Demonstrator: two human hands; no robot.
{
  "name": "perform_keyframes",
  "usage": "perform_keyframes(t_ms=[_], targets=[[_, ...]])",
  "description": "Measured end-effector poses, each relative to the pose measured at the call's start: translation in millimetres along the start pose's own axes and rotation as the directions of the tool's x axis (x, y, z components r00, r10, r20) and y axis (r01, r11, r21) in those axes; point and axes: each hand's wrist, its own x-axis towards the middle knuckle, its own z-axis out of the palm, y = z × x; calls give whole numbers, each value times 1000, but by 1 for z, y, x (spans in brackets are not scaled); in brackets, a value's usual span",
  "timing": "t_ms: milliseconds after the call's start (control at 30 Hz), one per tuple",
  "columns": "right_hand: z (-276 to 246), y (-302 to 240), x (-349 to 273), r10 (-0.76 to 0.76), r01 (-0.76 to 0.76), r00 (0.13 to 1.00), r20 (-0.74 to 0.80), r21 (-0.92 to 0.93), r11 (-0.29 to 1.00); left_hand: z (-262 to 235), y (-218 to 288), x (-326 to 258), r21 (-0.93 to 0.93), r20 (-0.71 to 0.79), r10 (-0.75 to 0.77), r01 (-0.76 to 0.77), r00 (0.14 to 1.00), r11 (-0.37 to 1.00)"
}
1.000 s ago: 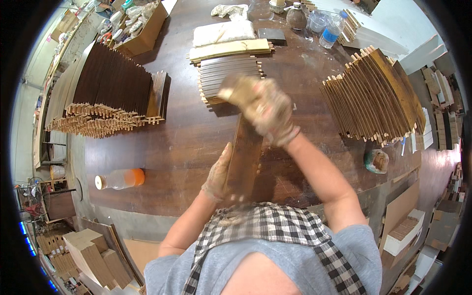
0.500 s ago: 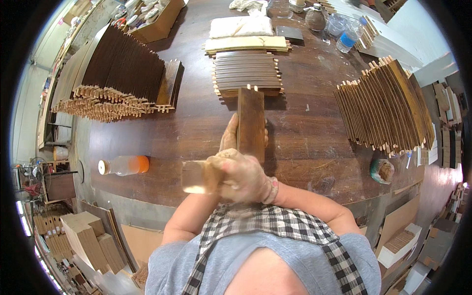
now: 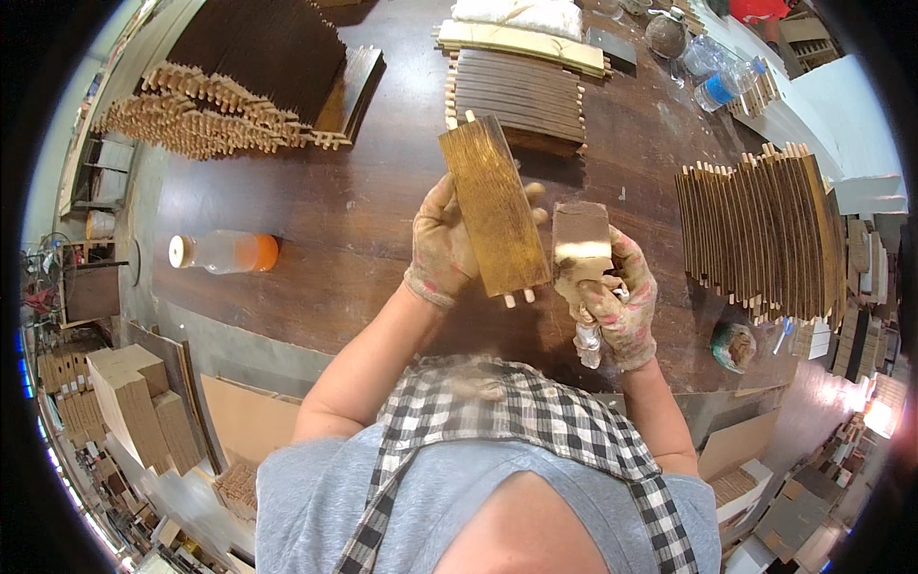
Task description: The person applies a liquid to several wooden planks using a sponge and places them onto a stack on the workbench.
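My left hand (image 3: pixel 445 239), in a stained work glove, grips a brown-stained wooden board (image 3: pixel 494 210) from beneath, its broad face turned up. Pale dowels stick out of both short ends of the board. To the right of it, my gloved right hand (image 3: pixel 622 311) is closed around a sanding block (image 3: pixel 581 230) with a brown face and a pale band. A crumpled whitish piece (image 3: pixel 588 344) hangs below the same hand; its kind is unclear. The block and the board are held apart, close together above the table.
A large stack of dowelled boards (image 3: pixel 249 67) stands at the far left, a leaning row (image 3: pixel 755 234) at the right, and a smaller pile (image 3: pixel 516 96) at the back. A bottle with orange liquid (image 3: pixel 225 252) lies at the left; a jar (image 3: pixel 733 344) sits near the right edge.
My right hand has moved from across the board to its right, taking the block along. The board has been tilted so that its broad face shows. The whole view has shifted.
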Motion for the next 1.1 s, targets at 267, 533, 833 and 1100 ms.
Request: perform_keyframes(t_ms=[267, 533, 833, 1100], targets=[[-22, -40, 14, -91, 341, 921, 379, -673, 656, -2, 8, -9, 155, 91, -29, 15, 995, 988], [35, -47, 22, -177, 592, 805, 567, -743, 312, 5, 9, -11, 307, -50, 32, -15, 998, 952], [41, -46, 21, -185, 605, 796, 577, -741, 292, 1, 0, -4, 368, -134, 142, -84, 981, 926], [19, -53, 19, -134, 483, 873, 469, -793, 371, 4, 9, -4, 289, -108, 121, -85, 987, 954]])
